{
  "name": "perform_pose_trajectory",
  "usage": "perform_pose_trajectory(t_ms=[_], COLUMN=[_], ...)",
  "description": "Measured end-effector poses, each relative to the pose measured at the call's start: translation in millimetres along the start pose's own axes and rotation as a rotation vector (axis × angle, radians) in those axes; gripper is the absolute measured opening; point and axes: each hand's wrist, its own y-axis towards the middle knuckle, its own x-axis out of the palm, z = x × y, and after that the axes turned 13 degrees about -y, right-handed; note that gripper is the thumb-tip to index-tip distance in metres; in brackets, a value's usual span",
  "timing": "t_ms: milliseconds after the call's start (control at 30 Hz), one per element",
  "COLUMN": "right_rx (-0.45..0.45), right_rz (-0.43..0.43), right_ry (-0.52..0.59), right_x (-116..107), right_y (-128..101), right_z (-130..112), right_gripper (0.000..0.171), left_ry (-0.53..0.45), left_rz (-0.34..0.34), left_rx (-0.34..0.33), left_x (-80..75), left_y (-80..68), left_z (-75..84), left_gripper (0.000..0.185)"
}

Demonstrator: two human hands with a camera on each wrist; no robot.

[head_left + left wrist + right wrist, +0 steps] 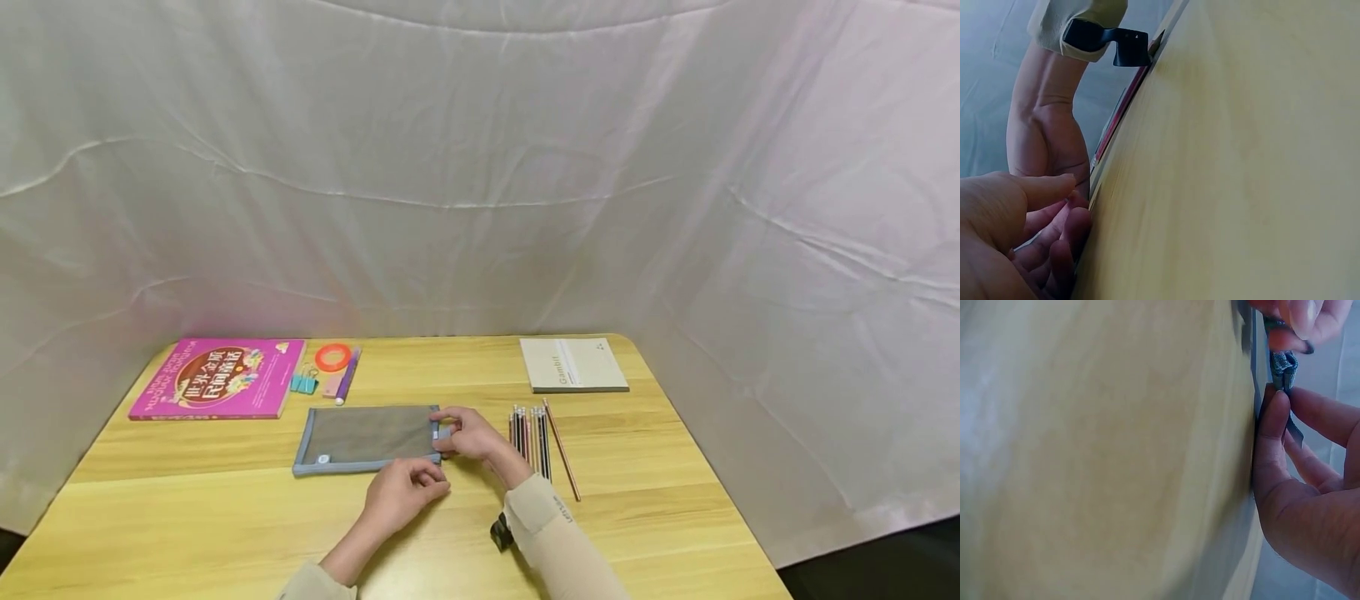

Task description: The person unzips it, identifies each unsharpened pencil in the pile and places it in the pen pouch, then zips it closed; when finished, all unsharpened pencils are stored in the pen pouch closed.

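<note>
A grey mesh zip pouch (367, 435) with blue-grey edging lies flat on the table. My right hand (467, 433) holds its right end; in the right wrist view, the thumb and fingers pinch the blue fabric end (1284, 365). Just in front of the pouch's near right corner is my left hand (405, 493), fingers curled. A dark looped zipper pull (1307, 347) shows at the left hand's fingertips in the right wrist view, partly hidden by them. In the left wrist view the left hand (1016, 219) overlaps the right hand behind it.
Several pencils (534, 437) lie right of the pouch, one (562, 454) slanted apart. Behind are a pink book (221, 379), teal binder clip (303, 383), orange tape ring (333, 357), purple marker (347, 377) and pale notebook (573, 364). Grey curtains (450, 250) surround the table.
</note>
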Motion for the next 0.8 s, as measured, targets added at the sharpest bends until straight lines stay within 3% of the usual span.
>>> perform_pose_trajectory(t_ms=[233,433,800], right_rx=[0.002,0.005,0.005], right_rz=[0.014,0.023,0.032], right_ry=[-0.033,-0.060,-0.114], right_x=[0.9,0.2,1.6], right_y=[-1.6,-2.6,0.0], right_z=[-2.0,-4.3,-4.5], right_gripper=[0.049,0.048,0.046], left_ry=[-0.100,-0.106,-0.224], left_rz=[0.015,0.007,-0.085], left_rx=[-0.012,-0.028,-0.063], left_x=[-0.7,-1.8,-16.2], left_y=[-2.2,-2.9,-0.7], left_z=[0.1,-1.0,-6.7], left_gripper=[0.008,0.009,0.012])
